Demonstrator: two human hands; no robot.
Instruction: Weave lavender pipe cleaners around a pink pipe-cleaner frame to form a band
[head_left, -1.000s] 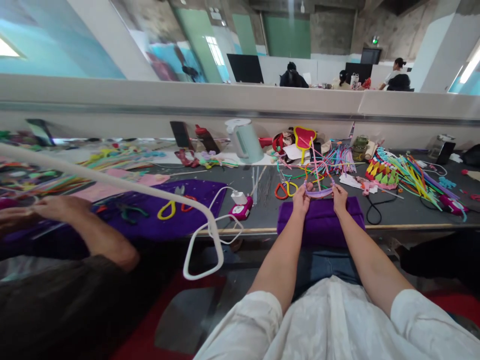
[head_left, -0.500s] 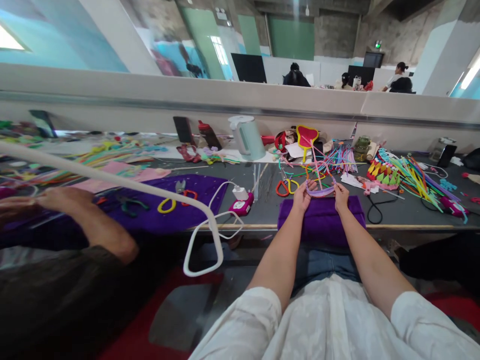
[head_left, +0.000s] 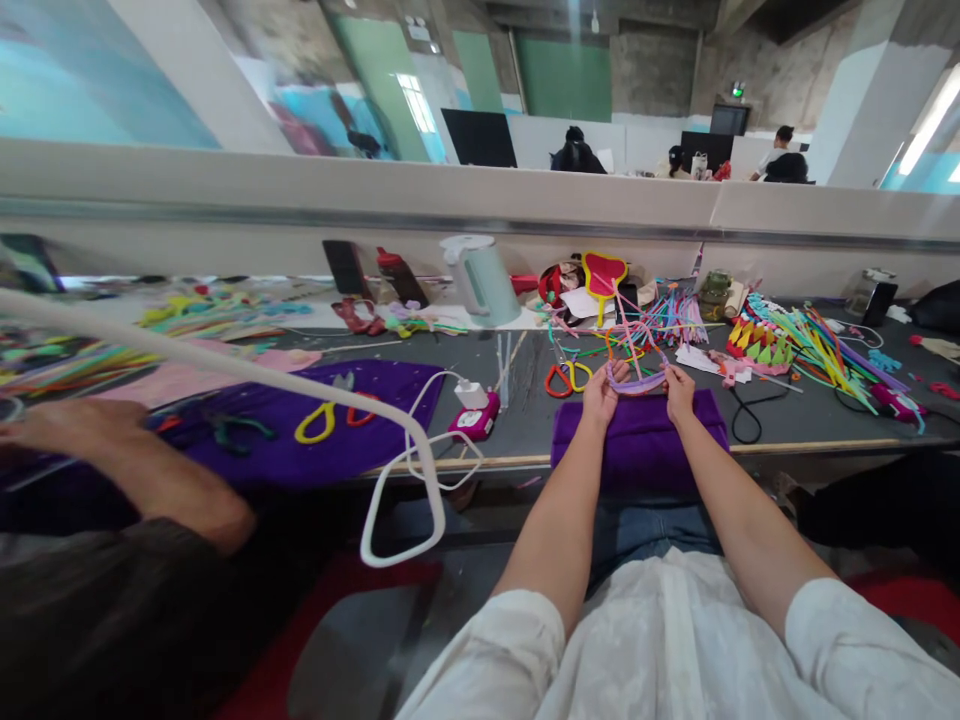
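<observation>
A curved band of lilac and pink stems [head_left: 637, 386] is stretched between my two hands, above a folded purple cloth [head_left: 637, 440] at the table's front edge. My left hand [head_left: 601, 397] pinches its left end. My right hand [head_left: 679, 391] has its fingers closed on the right end. Pink strips rise from the band toward the back. Scissors with red and yellow handles [head_left: 559, 380] lie just left of my left hand. Behind the hands stands a red and yellow fan-shaped piece [head_left: 604, 275].
A co-worker's arm [head_left: 142, 465] is at the left beside a purple cloth [head_left: 397, 385] with pliers [head_left: 232, 430]. A white curved bar [head_left: 262, 375] crosses the left foreground. Farther back are a kettle [head_left: 484, 280], a red bottle [head_left: 401, 275] and colourful stems [head_left: 832, 350] at the right.
The whole view has shifted slightly, with most background things now farther left. Both hands still hold the band in nearly the same place. The co-worker's arm appears farther left.
</observation>
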